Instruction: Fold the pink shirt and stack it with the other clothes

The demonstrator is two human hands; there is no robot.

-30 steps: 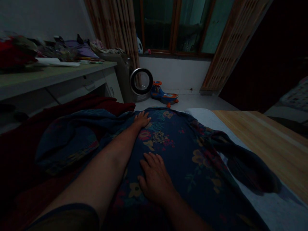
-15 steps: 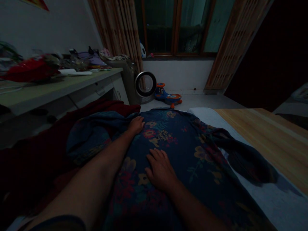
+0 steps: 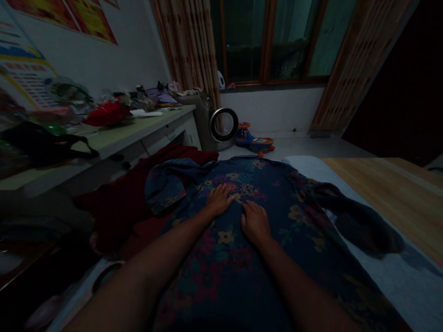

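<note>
A dark blue floral long-sleeved garment (image 3: pixel 277 193) lies spread out in front of me, with its collar end at the far side. One sleeve stretches off to the right and the other is bunched at the left. My left hand (image 3: pixel 219 200) rests palm down on its upper middle, fingers apart, holding nothing. Close by on the right, my right hand (image 3: pixel 256 222) also lies on the fabric, its fingers loosely bent and slightly apart. Beneath the garment is a white cloth (image 3: pixel 408 295). Dark red fabric (image 3: pixel 117 207) is heaped along the left side.
A cluttered desk (image 3: pixel 131 129) runs along the left wall, carrying a red package (image 3: pixel 108 113) and a black bag (image 3: pixel 38 143). Beyond stand a washing machine with its round door (image 3: pixel 224 137) open and a blue-orange ride-on toy (image 3: pixel 254 140). Bare wooden board (image 3: pixel 380 180) shows at right.
My left hand has slid right and nearer to me, away from the garment's left shoulder. My right hand now lies beside it. The view has turned left, showing more of the desk.
</note>
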